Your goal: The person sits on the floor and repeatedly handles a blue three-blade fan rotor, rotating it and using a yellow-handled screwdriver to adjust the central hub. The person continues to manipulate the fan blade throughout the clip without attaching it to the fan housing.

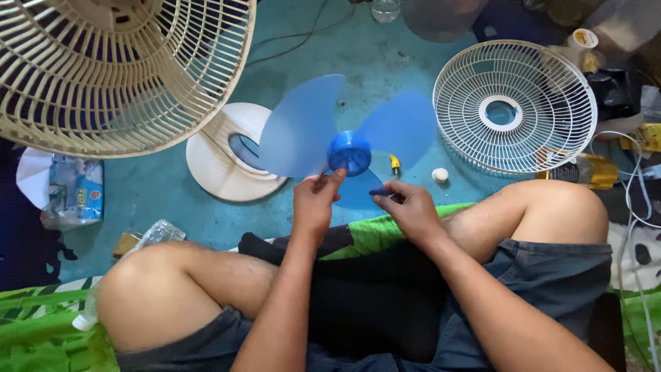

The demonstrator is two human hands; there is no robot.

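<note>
At frame centre the blue 3-blade fan propeller (348,141) is pinched only at its hub by the left hand (315,203), so it could tip out, while a small dark-blue part (379,192) is clenched in the right hand (411,207).

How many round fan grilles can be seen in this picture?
2. The cream plastic fan grille is at the upper left, mounted on the standing fan. The white wire fan grille lies flat on the teal floor at the upper right. Others may be hidden.

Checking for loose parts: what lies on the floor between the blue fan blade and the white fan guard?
In the head view, a small white cap and a yellow-handled tool lie between the blue fan blade and white fan guard.
</note>
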